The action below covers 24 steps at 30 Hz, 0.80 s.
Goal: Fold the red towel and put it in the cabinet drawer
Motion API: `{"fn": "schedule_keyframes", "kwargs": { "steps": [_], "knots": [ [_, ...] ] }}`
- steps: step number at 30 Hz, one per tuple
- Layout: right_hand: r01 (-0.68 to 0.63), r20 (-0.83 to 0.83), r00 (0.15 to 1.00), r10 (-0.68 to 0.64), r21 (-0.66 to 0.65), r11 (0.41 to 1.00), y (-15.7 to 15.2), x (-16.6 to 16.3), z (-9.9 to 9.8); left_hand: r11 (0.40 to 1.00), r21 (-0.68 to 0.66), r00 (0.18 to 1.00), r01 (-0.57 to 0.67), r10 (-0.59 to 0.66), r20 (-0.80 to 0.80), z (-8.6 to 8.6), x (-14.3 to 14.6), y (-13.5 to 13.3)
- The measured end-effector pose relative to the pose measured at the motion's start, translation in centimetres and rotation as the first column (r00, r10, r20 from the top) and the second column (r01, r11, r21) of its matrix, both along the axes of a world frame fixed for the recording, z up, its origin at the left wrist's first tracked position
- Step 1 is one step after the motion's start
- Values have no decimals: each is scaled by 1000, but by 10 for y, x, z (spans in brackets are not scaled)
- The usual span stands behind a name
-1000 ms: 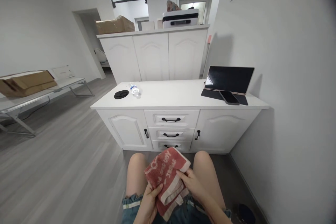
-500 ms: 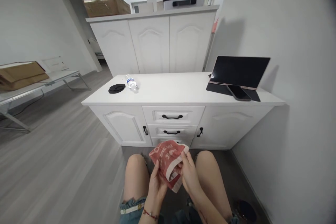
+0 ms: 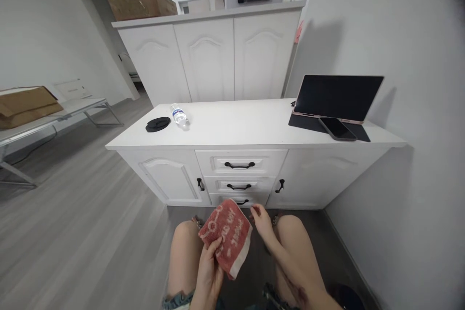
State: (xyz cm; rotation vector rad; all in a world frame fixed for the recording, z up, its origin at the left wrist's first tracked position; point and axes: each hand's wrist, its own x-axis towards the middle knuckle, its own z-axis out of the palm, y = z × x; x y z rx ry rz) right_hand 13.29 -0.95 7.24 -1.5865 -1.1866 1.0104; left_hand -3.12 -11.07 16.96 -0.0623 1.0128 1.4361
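A folded red towel [image 3: 227, 235] with white lettering and a pale edge hangs above my knees. My left hand [image 3: 209, 273] grips its lower left side, thumb on top. My right hand [image 3: 262, 222] is just right of the towel, off the cloth, fingers loosely apart with nothing in them. Both hands are in front of a low white cabinet [image 3: 254, 131] with three black-handled drawers [image 3: 239, 165].
On the cabinet top lie a black round lid [image 3: 158, 124], a small water bottle [image 3: 178, 116], a propped tablet [image 3: 337, 98] and a phone [image 3: 337, 129]. A taller white cabinet [image 3: 209, 55] stands behind. A bench with cardboard [image 3: 29, 106] is at left; a wall is close at right.
My right hand has let go of the towel and moved to the right. The left hand alone now holds it. The view has come closer to the cabinet.
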Motion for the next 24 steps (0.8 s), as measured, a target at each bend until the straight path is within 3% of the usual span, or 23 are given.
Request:
{"fn": "schedule_keyframes", "kwargs": {
  "steps": [2,5,8,14,24],
  "knots": [
    [-212,354,917,181,49,976,37,2,-5,999,-8,999,44,-44,-16,3,1,-7],
    [-350,463,838,290,46,936,79,0,-8,992,-12,992,125,-125,17,1,5,-19],
    [-414,513,783,350,11,910,100,-2,-17,989,-16,987,148,-147,60,-11,8,-31],
    [-413,569,729,380,-76,908,105,-10,-42,973,-109,973,203,-189,130,-41,-1,-46],
    [-362,595,721,354,-112,925,76,-20,-46,986,-49,968,160,-148,201,-56,-5,-52]
  ]
}}
